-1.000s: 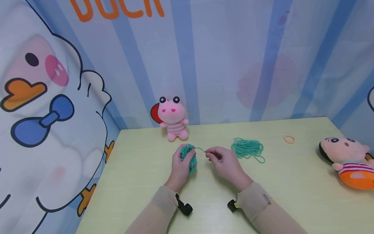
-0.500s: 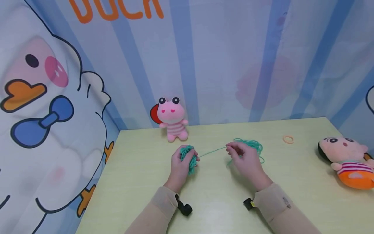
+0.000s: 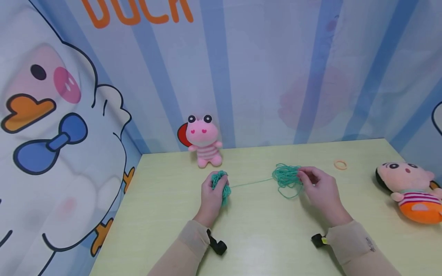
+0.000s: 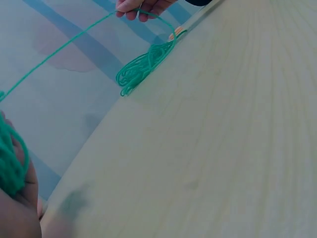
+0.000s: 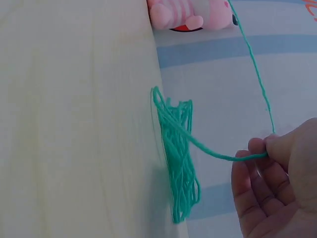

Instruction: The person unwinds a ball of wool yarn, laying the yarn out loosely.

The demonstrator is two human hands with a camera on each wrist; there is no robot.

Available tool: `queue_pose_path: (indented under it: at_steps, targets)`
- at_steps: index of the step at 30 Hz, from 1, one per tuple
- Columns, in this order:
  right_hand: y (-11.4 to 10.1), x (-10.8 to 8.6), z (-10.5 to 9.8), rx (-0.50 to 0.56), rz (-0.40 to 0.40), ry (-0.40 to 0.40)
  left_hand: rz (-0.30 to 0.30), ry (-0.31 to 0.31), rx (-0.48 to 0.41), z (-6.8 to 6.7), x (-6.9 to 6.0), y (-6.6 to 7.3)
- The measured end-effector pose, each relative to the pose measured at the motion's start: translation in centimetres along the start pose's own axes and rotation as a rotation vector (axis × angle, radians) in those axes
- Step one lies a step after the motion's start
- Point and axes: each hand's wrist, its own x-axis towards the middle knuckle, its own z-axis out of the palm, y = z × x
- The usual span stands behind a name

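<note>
A bundle of green yarn (image 3: 221,186) is gripped in my left hand (image 3: 209,203), with the thumb across its front. From it a single strand (image 3: 251,183) runs taut to my right hand (image 3: 321,191), which pinches the yarn between thumb and fingertips. A loose pile of the same yarn (image 3: 286,177) lies on the table just left of the right hand in the head view. In the right wrist view, the strand sags from the fingers (image 5: 277,148) down to the pile (image 5: 181,163).
A pink plush frog (image 3: 203,140) stands at the table's back edge against the curtain. An orange ring (image 3: 340,165) lies right of the pile. Another plush doll (image 3: 412,191) lies at the table's (image 3: 262,237) right side.
My right hand has moved right, past the front of the pile, drawing the strand out longer. The left hand has stayed nearly in place with its bundle.
</note>
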Motion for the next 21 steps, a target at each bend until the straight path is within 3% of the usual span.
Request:
queue_pose_path:
  at_steps: [8,11,17,21]
  targets:
    - [2.6,0.1,-2.3,-0.2,0.154,-0.05,0.015,-0.082,0.01,-0.3,0.0,0.0]
    - [3.0,0.1,-2.6,-0.253,0.194,-0.094,0.005,-0.064,0.035,-0.4,0.0,-0.1]
    - [3.4,0.2,-2.7,-0.296,0.221,-0.208,-0.027,-0.067,-0.05,-0.4,-0.1,0.1]
    - [3.3,0.2,-2.5,-0.305,0.226,-0.239,-0.049,-0.091,-0.047,-0.4,-0.2,0.1]
